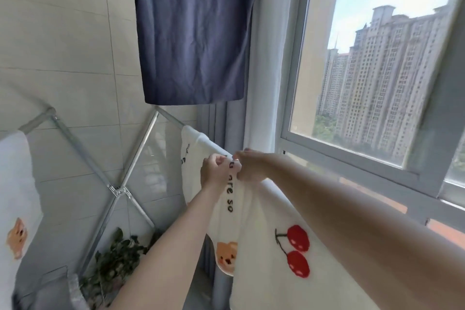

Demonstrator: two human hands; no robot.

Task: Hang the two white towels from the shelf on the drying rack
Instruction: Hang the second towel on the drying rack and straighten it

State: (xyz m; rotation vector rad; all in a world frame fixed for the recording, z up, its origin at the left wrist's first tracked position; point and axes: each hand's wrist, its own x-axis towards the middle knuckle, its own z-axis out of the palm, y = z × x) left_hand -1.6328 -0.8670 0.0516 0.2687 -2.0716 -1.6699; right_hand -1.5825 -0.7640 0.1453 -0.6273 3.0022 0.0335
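A white towel [261,254] with red cherries, a small bear and black lettering hangs over the right bar of the metal drying rack [118,189]. My left hand [214,171] and my right hand [249,166] meet at its top fold on the bar, both pinching the cloth. A second white towel [15,191] with an orange bear hangs over the rack's left bar at the frame's left edge.
A dark blue T-shirt [191,33] hangs overhead, just above the rack. A window [377,63] and white curtain [266,83] stand close on the right. A tiled wall is behind the rack, and a leafy plant [115,259] sits on the floor below.
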